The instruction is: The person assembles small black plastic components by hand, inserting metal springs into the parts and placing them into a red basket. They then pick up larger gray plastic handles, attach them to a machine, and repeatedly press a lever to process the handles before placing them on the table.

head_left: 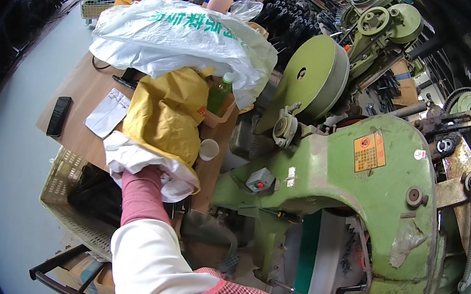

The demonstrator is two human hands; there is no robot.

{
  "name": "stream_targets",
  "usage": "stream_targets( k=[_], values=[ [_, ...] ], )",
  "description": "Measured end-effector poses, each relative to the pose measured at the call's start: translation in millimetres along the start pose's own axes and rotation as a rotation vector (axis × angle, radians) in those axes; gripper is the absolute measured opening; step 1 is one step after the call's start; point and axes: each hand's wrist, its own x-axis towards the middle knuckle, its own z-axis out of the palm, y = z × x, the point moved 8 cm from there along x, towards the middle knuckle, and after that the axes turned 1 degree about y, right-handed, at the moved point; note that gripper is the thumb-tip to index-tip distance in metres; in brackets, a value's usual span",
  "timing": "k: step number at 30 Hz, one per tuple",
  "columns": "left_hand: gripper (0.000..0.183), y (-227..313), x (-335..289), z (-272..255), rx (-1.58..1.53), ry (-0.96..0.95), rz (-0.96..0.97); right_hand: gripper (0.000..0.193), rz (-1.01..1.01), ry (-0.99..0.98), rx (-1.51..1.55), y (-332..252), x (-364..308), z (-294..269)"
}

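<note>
My left arm, in a white sleeve with a pink cuff (145,197), reaches into the mouth of a yellow bag (166,108) with a white lining (130,154). The bag covers my left hand, so its fingers and anything in them are hidden. The bag lies slumped on a wooden tabletop (79,88). Beside it are a folded white cloth or paper (107,112), a white cup (209,149) and a bottle of green liquid (218,94) in a small orange tray (220,114). My right hand is out of sight.
A large white plastic sack (184,39) covers the table's far end. A black phone-like object (59,116) lies at the left edge. Below is a cream plastic crate (68,175) with dark contents. A big green machine (335,154) stands close on the right.
</note>
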Motion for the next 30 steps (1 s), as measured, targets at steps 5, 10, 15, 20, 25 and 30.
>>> stream_targets(
  k=[5,10,15,20,25,30],
  values=[
    [0.023,-35.7,-25.0,5.0,-0.027,0.012,-0.012,0.026,0.012,-0.007,-0.048,-6.6,-0.6,-1.5],
    [0.022,-23.8,-1.8,-13.4,-0.087,0.031,0.023,0.027,0.009,-0.011,-0.058,-8.2,2.7,8.3],
    [0.02,26.0,33.4,-13.6,-0.037,-0.002,0.06,0.028,0.015,-0.024,-0.08,-8.2,2.7,20.2],
    [0.019,24.2,34.4,8.8,0.025,-0.034,0.03,0.029,0.016,-0.017,-0.088,-8.9,-1.7,26.9],
    [0.018,4.4,30.7,11.7,0.038,-0.028,0.031,0.03,0.018,0.004,-0.072,-5.3,-11.0,24.2],
    [0.017,-12.0,0.6,23.8,0.049,-0.026,0.008,0.031,0.02,0.027,-0.006,4.5,-15.9,21.2]
  ],
)
